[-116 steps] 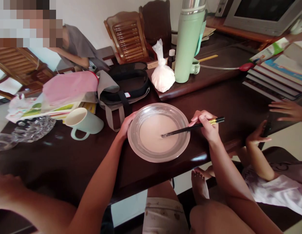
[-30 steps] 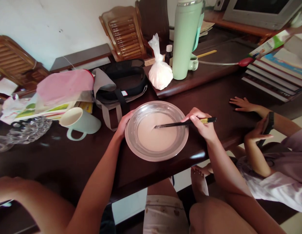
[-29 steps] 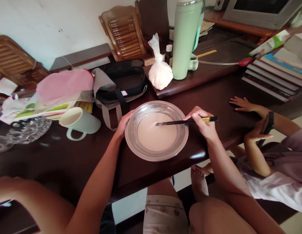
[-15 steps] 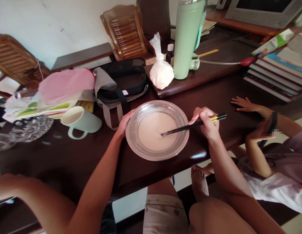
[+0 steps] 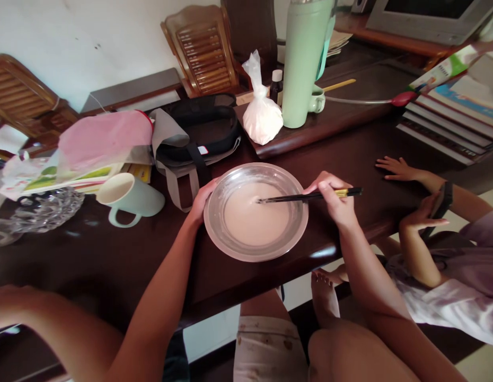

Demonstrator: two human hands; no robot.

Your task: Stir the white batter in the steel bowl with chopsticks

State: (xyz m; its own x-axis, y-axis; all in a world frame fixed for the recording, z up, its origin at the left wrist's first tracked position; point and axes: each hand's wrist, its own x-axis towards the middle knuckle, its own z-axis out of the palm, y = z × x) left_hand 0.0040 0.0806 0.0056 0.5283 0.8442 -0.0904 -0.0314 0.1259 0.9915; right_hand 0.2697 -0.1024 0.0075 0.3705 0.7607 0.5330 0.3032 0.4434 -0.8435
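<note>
A round metal bowl [image 5: 298, 233] holds a pale, creamy liquid [image 5: 254, 225] and stands near the table's front edge. My left hand [image 5: 202, 202] grips the bowl's left rim, its fingertips partly hidden behind the side. In my right hand [image 5: 334, 200] is a pair of black chopsticks [image 5: 286, 199] with gold bands, fingers closed around the upper part. Their tips dip into the liquid a little above the bowl's middle. Behind the bowl sits a knotted clear plastic bag [image 5: 263, 121] of white powder, beside a tall green tumbler [image 5: 304, 69].
Left of the bowl are a pale mug [image 5: 145, 196], a glass dish [image 5: 51, 209] and a grey-black bag [image 5: 175, 146]. Books [image 5: 441, 127] are stacked at the right. Another person's hand [image 5: 397, 168] lies on the table; their other hand holds a phone [image 5: 441, 204]. Another arm [image 5: 40, 313] reaches in at lower left.
The chopstick tips have moved through the liquid, left and away from me, and the chopsticks now lie flatter across the bowl. My right hand shifted slightly left. My left hand stays on the rim.
</note>
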